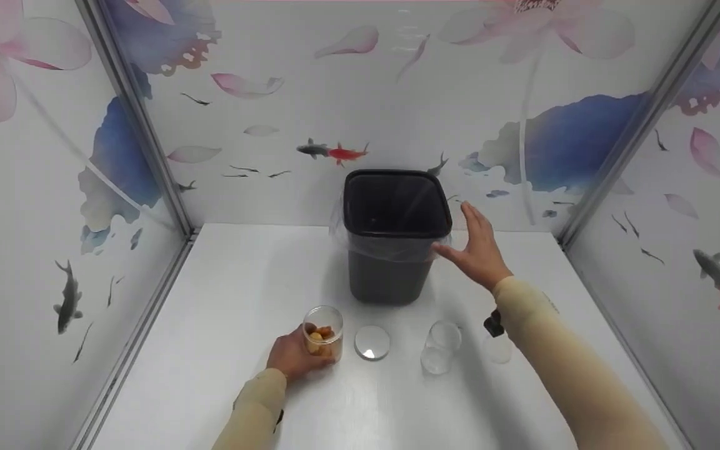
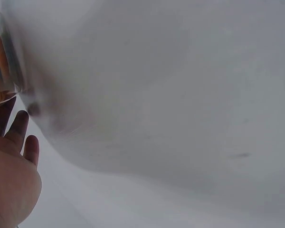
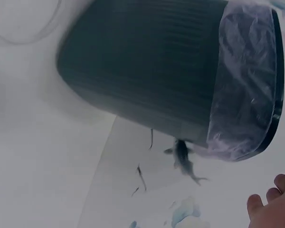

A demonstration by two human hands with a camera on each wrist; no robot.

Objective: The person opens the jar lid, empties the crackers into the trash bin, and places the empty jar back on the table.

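Note:
In the head view my left hand (image 1: 297,356) grips a clear jar (image 1: 331,319) from its left side, thumb across the near side. Orange-brown pieces of food (image 1: 321,340) lie inside, and the jar's top is uncovered. The left wrist view catches only an edge of the jar (image 2: 12,57) beside the fingers (image 2: 20,124). My right hand (image 1: 479,253) is raised by the right side of a dark trash bin (image 1: 391,275), fingers spread and holding nothing. A clear plastic liner (image 3: 242,80) folds over the bin's rim.
A round lid (image 1: 372,342) lies right of the held jar. Farther right, a clear container (image 1: 441,347) rests on the white table (image 1: 260,275), and a pale disc (image 1: 497,349) lies near the right forearm. Printed panels (image 1: 260,187) wall in the back and both sides.

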